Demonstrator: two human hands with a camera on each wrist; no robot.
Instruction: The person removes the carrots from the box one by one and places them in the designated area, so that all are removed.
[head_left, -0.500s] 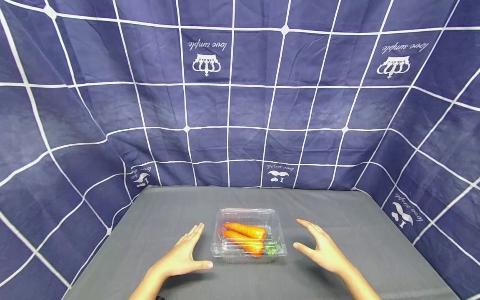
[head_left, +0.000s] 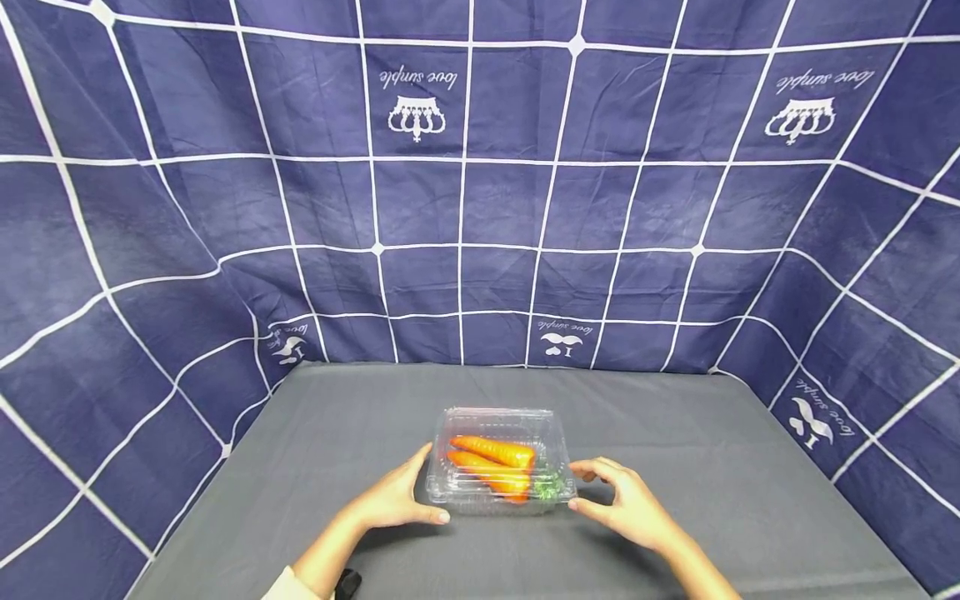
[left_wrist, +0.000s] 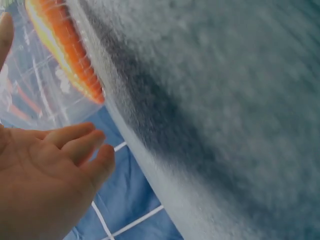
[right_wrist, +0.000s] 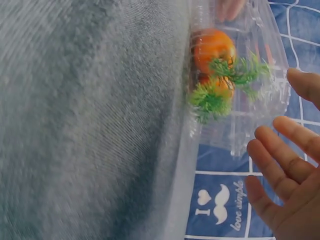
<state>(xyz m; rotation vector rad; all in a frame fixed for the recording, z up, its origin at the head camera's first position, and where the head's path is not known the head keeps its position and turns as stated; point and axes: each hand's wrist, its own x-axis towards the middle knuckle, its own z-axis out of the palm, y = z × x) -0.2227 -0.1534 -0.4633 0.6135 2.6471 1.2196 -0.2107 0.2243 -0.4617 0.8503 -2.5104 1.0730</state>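
A clear plastic clamshell box (head_left: pixel 487 506) with its lid down stands on the grey cloth. Inside it lie two orange carrots (head_left: pixel 495 451), tips to the left and green tops (head_left: pixel 550 485) to the right. My left hand (head_left: pixel 390 498) is at the box's left side, thumb near the front corner and fingers along the side. On the right, my right hand (head_left: pixel 628 505) has its fingertips close by the box's right edge, thumb by the front corner. In the right wrist view the fingers (right_wrist: pixel 285 160) are spread, with nothing in them, beside the clear plastic wall (right_wrist: pixel 240 135).
Grey cloth (head_left: pixel 360 417) covers the table around the box. Behind and at both sides hangs a blue curtain (head_left: pixel 495 208) with white grid lines and printed words. A dark band (head_left: pixel 347 583) shows at my left wrist.
Both hands have moved inward from either side, up close to the box. My right fingers are more bent than before. The box and carrots lie the same way, the view having shifted slightly.
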